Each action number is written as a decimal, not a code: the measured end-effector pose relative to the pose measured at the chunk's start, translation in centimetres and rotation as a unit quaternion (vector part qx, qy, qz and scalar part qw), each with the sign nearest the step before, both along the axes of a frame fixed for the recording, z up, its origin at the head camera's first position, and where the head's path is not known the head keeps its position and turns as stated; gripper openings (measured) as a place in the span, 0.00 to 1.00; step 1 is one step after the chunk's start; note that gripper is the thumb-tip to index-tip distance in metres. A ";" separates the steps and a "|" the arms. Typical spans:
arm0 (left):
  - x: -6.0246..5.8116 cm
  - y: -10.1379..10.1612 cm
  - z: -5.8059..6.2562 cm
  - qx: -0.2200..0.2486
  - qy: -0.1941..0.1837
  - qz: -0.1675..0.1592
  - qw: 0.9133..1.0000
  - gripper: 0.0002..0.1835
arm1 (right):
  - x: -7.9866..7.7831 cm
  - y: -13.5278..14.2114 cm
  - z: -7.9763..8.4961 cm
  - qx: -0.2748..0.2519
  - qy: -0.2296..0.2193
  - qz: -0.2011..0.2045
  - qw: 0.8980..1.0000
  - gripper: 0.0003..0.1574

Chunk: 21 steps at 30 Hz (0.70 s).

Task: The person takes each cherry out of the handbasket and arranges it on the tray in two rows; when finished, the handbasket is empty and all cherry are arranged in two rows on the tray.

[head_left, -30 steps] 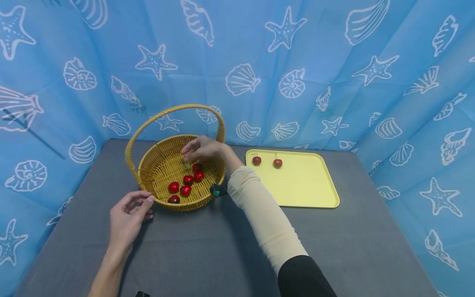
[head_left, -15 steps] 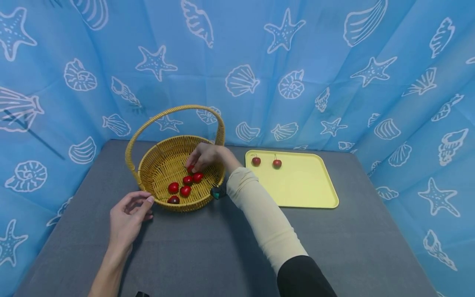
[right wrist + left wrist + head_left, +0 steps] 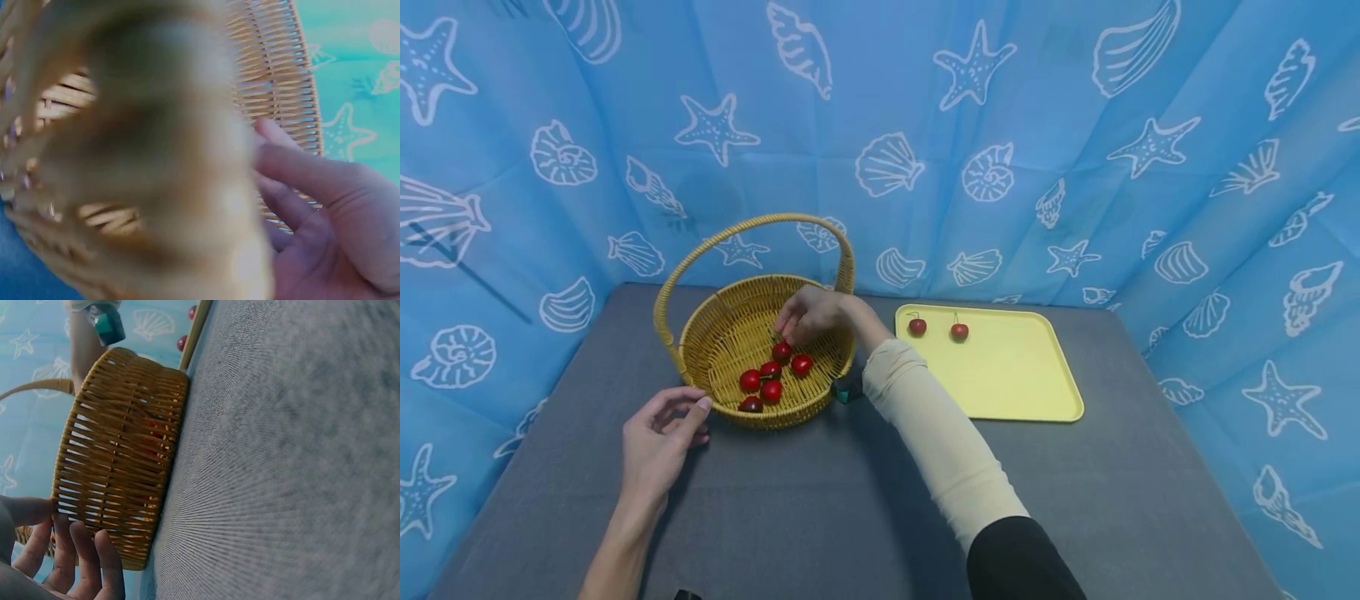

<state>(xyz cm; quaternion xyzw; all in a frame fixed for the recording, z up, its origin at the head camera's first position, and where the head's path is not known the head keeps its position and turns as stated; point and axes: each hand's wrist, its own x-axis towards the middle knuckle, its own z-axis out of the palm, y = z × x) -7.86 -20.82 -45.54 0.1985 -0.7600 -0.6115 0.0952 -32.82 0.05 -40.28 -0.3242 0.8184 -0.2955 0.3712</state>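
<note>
In the head view a wicker basket [image 3: 775,417] with a tall arched handle holds several red cherries [image 3: 801,365]. My right hand [image 3: 812,315] reaches down inside it. Its thumb and fingers pinch the stem of one cherry [image 3: 782,352], which lies up against the others. My left hand [image 3: 662,433] grips the basket's near left rim between thumb and fingers; in the left wrist view this hand [image 3: 69,556] has its other fingers along the woven wall [image 3: 119,444]. In the right wrist view the blurred handle [image 3: 156,156] hides the fingertips of my right hand [image 3: 337,212].
A yellow tray [image 3: 1000,375] lies right of the basket, two stemmed cherries [image 3: 959,332] near its far left corner. Grey cloth [image 3: 790,508] covers the table. A blue curtain [image 3: 910,92] with shell and starfish prints hangs behind.
My right hand has lowered onto a cherry in the basket and moved it left and nearer. Neighbouring cherries have shifted slightly. The left hand stays at the rim.
</note>
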 end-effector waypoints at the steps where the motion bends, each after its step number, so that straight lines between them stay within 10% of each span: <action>1: 0.0 0.0 0.0 0.001 -0.001 -0.001 1.000 0.17 | -0.1 0.0 0.0 -0.003 -0.001 0.002 1.000 0.17; 21: 0.3 0.4 0.0 -0.017 0.027 0.006 0.999 0.14 | 1.5 -0.1 1.8 0.051 -0.127 0.088 0.987 0.34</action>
